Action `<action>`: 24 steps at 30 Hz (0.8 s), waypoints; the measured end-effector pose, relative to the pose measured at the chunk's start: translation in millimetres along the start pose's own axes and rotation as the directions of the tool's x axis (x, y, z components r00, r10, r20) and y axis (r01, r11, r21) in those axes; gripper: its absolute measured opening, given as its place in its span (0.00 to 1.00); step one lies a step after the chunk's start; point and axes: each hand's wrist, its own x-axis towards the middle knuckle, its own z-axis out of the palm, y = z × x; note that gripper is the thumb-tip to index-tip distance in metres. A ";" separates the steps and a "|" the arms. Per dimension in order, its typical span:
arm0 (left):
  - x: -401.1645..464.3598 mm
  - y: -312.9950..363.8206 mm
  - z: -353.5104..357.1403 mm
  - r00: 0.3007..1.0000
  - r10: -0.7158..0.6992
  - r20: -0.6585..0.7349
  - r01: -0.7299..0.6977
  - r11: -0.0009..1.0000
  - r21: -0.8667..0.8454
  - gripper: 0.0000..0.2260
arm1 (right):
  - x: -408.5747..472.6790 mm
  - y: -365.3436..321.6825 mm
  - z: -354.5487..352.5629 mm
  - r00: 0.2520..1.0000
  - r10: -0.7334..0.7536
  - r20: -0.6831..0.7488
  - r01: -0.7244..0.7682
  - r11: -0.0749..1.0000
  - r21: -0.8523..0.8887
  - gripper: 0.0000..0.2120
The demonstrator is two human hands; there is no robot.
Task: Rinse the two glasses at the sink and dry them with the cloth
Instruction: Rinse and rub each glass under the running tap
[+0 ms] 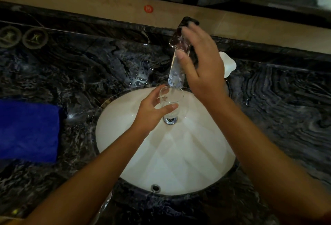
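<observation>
over the white sink (125, 146) the left hand (152, 113) gripped a clear glass (171, 99) upright beneath the water stream (176, 74), the right hand (202, 67) rested fingers-spread on the faucet (182, 33), and the blue cloth (28, 131) lay on the dark marble worktop (277, 99) well left.
</observation>
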 end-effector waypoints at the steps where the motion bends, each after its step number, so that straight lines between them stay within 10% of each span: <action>1: 0.2 -0.7 -0.4 1.000 -0.014 0.000 0.014 0.999 -0.034 0.31 | -8.5 1.1 0.0 0.998 0.024 -0.063 -0.021 0.999 0.050 0.21; 4: 0.9 -1.9 -3.0 0.998 -0.065 0.003 0.065 0.989 -0.131 0.30 | -57.2 7.7 4.6 0.972 0.159 -0.172 -0.128 0.976 0.178 0.16; 9: 4.2 -2.2 -0.8 0.989 -0.143 0.034 0.147 0.946 -0.290 0.26 | -128.0 6.4 36.8 0.802 0.566 0.189 -0.595 0.731 0.334 0.19; 21: 8.2 1.0 6.7 0.934 -0.355 0.044 0.333 0.817 -0.470 0.16 | -79.2 17.5 81.0 0.432 0.699 0.570 -0.896 0.261 0.359 0.14; 24: 12.1 1.8 14.3 0.932 -0.362 0.022 0.340 0.850 -0.403 0.19 | -85.0 9.7 80.7 0.486 0.732 0.477 -0.865 0.323 0.385 0.14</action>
